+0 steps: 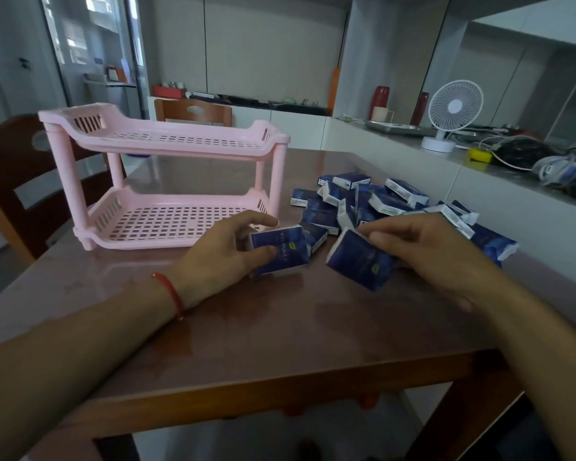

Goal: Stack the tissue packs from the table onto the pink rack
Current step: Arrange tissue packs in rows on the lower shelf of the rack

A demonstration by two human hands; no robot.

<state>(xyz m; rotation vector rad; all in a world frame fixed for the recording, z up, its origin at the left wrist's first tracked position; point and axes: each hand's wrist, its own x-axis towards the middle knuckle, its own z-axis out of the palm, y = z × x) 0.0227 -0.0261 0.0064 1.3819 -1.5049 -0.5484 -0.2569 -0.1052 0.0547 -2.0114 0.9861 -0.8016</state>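
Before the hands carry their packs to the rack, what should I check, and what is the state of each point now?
1. Left hand grips a tissue pack: ok.
2. Right hand grips a second pack: ok.
3. Lower shelf of the pink rack has nothing on it: ok.
4. Upper shelf has nothing on it: ok.
5. Rack stands upright on the table: ok.
6. Held packs are free of the pile: the left one lies against another pack, so cannot tell.
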